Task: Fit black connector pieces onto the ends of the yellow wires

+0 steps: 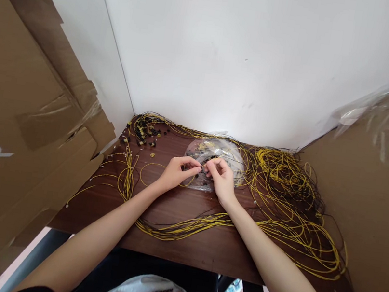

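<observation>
Brown tabletop [178,207]; yellow wire [140,172] curving either side of left grip [201,166].

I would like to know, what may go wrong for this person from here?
The tangled yellow and black wires at the right might knot further if one is pulled.
The right forearm crosses over the front wire bundle, so it could drag it.
The small yellow piece lying loose on the brown table might get brushed away.
</observation>
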Demonstrator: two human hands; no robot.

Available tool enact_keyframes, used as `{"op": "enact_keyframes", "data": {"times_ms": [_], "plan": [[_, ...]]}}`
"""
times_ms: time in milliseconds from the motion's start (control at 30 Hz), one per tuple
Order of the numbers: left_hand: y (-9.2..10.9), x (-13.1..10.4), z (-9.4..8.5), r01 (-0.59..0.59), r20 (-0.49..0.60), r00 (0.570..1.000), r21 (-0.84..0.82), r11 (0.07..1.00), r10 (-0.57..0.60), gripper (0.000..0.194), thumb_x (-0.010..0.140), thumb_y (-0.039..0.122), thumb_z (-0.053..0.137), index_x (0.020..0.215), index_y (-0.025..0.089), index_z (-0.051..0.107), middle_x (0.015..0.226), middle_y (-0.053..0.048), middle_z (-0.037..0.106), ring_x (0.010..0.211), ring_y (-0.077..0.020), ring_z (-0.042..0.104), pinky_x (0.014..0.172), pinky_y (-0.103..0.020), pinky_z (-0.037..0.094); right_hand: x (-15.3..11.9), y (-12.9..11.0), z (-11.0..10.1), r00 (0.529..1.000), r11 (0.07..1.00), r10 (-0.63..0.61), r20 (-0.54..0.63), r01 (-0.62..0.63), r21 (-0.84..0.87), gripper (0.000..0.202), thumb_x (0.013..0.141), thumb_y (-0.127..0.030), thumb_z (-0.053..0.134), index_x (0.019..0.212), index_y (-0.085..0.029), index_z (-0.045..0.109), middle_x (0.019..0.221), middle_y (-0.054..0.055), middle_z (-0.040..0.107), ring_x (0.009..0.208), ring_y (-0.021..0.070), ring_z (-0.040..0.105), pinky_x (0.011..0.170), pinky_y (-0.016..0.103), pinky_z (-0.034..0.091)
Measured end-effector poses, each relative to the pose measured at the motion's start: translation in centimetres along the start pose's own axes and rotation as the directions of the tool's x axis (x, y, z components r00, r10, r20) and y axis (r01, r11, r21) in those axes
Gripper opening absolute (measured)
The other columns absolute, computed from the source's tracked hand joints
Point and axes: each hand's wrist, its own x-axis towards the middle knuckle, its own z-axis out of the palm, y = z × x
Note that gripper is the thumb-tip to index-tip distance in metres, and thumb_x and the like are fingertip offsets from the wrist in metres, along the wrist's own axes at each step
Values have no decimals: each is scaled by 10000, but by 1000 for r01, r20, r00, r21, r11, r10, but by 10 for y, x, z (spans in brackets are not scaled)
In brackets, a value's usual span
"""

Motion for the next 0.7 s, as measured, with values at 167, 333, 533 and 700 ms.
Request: {"op": "enact_keyframes", "data": {"times_ms": [167,333,533,700], "plan": [[-1,0,0,3,-12,1000,3,1000,-3,216,744,337,658,824,141,705,780,-50,701,727,-165,606,706,-277,452,3,1,0,993,990,39,-109,-23,139,275,757,-458,642,751,-208,528,664,-26,571,591,105,527,546,223,438],[1,-1,0,4,-11,1000,6,1000,-3,222,748,339,652,827,138,703,784,-50,700,733,-165,604,709,-278,448,2,2,-2,1000,1000,3,-7,-3,7,221,779,-421,632,790,-203,596,691,-12,594,623,114,535,570,228,435],[3,-1,-1,-3,2,1000,7,1000,3,213,751,339,649,811,142,702,770,-47,695,719,-161,598,688,-270,442,-1,3,-2,996,986,-38,81,50,-157,169,770,-359,655,753,-194,627,693,-1,606,632,124,527,587,239,417],[1,0,0,9,-12,1000,6,1000,-9,211,744,333,655,821,142,703,784,-50,703,731,-167,611,707,-277,455,1,3,-1,999,995,34,-37,-31,92,215,772,-396,644,770,-201,555,684,-22,575,603,100,531,554,213,434]]}}
